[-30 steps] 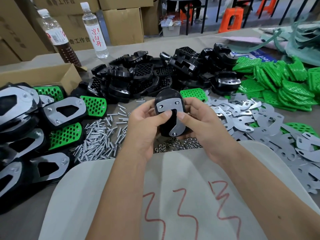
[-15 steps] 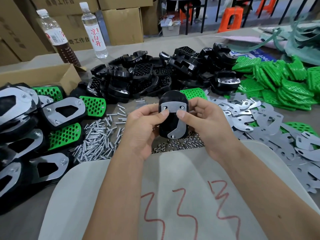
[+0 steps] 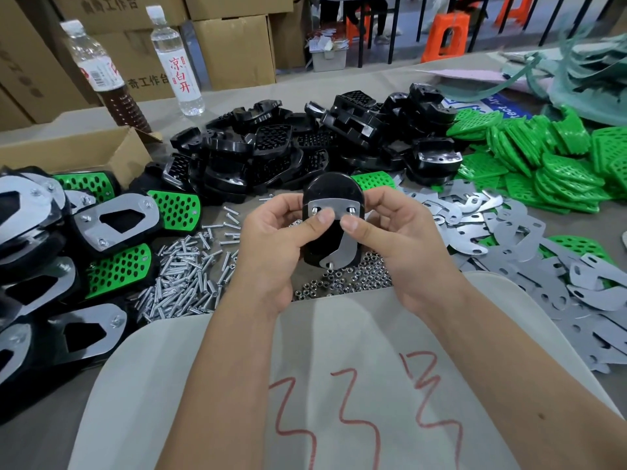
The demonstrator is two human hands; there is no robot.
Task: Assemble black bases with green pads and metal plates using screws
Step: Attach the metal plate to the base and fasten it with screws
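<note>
A black base (image 3: 330, 189) stands upright between both hands above the table's middle, with a curved metal plate (image 3: 346, 247) lying on its near face. Three screw ends poke through the plate's holes. My left hand (image 3: 271, 245) grips the base's left side, thumb pressing the plate's top edge. My right hand (image 3: 397, 242) grips the right side, its thumb also on the plate. Loose screws (image 3: 185, 276) lie left of the hands and small nuts (image 3: 342, 283) lie just below the base.
Finished assemblies (image 3: 112, 222) are stacked at left. Black bases (image 3: 305, 147) are heaped behind, green pads (image 3: 549, 164) at right, metal plates (image 3: 529, 262) spread at right front. Two bottles (image 3: 176, 66) and a cardboard box (image 3: 68, 154) stand at the back left.
Both hands have lifted the base slightly and tilted it more upright. The thumbs have moved up onto the plate's top edge, and the screw ends now show through the holes.
</note>
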